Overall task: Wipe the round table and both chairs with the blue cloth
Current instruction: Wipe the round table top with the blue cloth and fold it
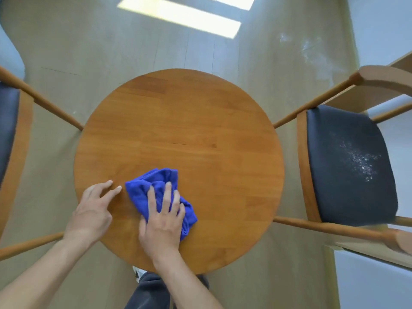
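A round wooden table (189, 121) fills the middle of the view. A crumpled blue cloth (153, 186) lies on its near part. My right hand (161, 221) presses flat on the cloth with straight, spread fingers. My left hand (92, 210) rests on the bare tabletop just left of the cloth, fingertips touching the wood. A wooden chair with a dark seat (347, 163) stands to the right; white specks lie on its seat. A second chair (11, 134) shows partly at the left edge.
Pale wood floor (156, 47) lies beyond the table, with a sunlit patch at the top. White smears mark the floor at the upper right (312, 50). My dark trouser legs (151, 291) stand at the table's near edge.
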